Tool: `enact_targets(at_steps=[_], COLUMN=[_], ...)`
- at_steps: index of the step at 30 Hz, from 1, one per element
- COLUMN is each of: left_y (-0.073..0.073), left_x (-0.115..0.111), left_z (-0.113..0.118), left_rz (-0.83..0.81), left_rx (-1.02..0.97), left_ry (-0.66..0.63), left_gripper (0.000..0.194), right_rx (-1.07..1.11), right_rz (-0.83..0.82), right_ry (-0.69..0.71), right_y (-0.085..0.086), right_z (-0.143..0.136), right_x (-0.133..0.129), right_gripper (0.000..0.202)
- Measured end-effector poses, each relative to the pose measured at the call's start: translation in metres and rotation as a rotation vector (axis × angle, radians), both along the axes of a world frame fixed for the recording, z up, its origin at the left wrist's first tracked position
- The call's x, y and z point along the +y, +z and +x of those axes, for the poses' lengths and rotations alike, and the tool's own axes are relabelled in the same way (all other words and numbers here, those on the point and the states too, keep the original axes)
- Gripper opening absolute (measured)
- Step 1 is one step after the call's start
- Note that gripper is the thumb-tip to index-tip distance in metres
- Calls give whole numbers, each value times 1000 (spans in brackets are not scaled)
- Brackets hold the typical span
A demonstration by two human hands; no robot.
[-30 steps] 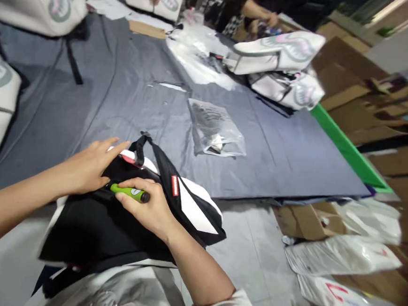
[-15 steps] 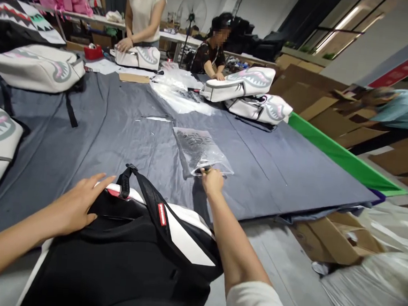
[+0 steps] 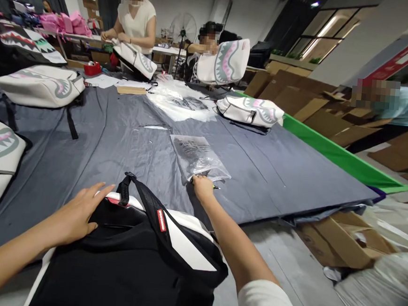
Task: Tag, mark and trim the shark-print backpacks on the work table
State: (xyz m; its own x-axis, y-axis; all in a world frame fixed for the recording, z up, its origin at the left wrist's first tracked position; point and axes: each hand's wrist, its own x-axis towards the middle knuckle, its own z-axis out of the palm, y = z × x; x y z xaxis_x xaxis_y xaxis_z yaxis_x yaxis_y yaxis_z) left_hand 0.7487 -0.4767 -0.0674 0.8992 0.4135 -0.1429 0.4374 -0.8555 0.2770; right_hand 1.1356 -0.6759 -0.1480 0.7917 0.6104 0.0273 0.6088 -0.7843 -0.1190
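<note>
A black and white backpack (image 3: 128, 260) lies at the near edge of the table, its carry handle (image 3: 127, 189) pointing away from me. My left hand (image 3: 79, 214) rests flat on the top of the backpack, fingers apart. My right hand (image 3: 203, 188) is stretched forward over the grey cloth and touches the near edge of a clear plastic bag (image 3: 198, 157). The fingers are closed around a green marker (image 3: 216, 187); only its tip shows beside the hand.
A grey cloth (image 3: 85, 129) covers the table, which has a green edge (image 3: 331, 153). White shark-mouth backpacks lie at the left (image 3: 40, 83) and far right (image 3: 253, 110). Loose plastic sheets (image 3: 183, 104) lie further back. Other people handle bags at the far end. Cardboard boxes (image 3: 342, 234) sit on the floor to the right.
My right hand left the backpack with the green marker and reached forward to the clear plastic bag. The view tilted up. My left hand stayed on the backpack.
</note>
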Motion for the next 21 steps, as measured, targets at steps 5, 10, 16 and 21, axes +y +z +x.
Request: enact_targets(at_steps=[5,10,16,21], left_y=[6,19,65,70], left_x=[-1,-4,-66,-101], left_z=[3,5,14,10], left_rz=[-36,-93,-190,-467], left_rx=[31,3,-486,-639], left_ry=[13,11,75,35], left_gripper=[96,86,43,16], right_rx=[-46,164,649,834], right_rz=[174,452,821,797], right_ry=[-114,-39,372,577], right_y=[41,97,149,151], right_z=[-10,-64,-162,-208], right_x=[-36,-61,-44,-28], right_gripper=[30,32,14,18])
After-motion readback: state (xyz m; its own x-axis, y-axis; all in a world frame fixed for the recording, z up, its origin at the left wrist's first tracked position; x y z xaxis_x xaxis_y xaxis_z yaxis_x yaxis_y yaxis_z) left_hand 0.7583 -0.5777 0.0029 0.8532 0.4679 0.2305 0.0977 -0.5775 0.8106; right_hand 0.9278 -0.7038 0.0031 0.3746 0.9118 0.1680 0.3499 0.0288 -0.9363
